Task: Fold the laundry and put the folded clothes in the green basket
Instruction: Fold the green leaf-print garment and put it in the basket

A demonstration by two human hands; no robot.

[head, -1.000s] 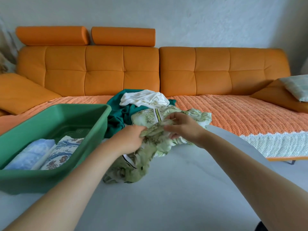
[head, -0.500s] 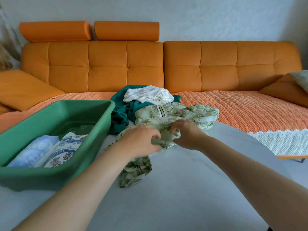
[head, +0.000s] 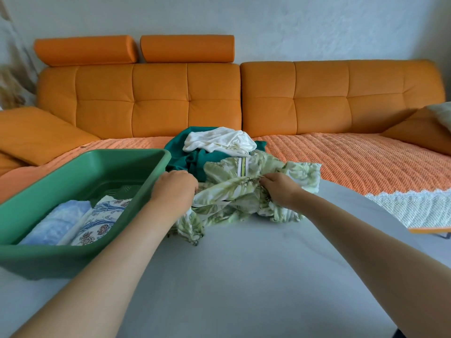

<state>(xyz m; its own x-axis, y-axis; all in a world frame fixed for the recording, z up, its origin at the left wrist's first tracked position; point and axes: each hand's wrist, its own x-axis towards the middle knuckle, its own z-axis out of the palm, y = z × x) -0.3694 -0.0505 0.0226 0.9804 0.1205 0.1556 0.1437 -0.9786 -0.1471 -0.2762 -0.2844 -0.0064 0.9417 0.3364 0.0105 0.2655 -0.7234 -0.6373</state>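
Observation:
A crumpled garment with a pale green leaf print [head: 234,198] lies on the grey table [head: 244,276]. My left hand [head: 174,191] grips its left part, close to the basket's right wall. My right hand [head: 280,191] pinches a fold near its middle. Behind it sits a heap of a teal garment [head: 195,159] with a white garment [head: 217,140] on top. At the left stands the green basket [head: 136,179], holding a folded light blue piece [head: 58,220] and a folded blue floral piece [head: 102,218] side by side.
An orange sofa [head: 317,98] with an orange knitted throw [head: 353,162] runs along the far side of the table. Orange cushions lie at its left and right ends. The throw's white trim hangs at the right.
My hands have moved apart, the left toward the basket and the right to the right, spreading the leaf-print garment wider. The camera has tilted down a little.

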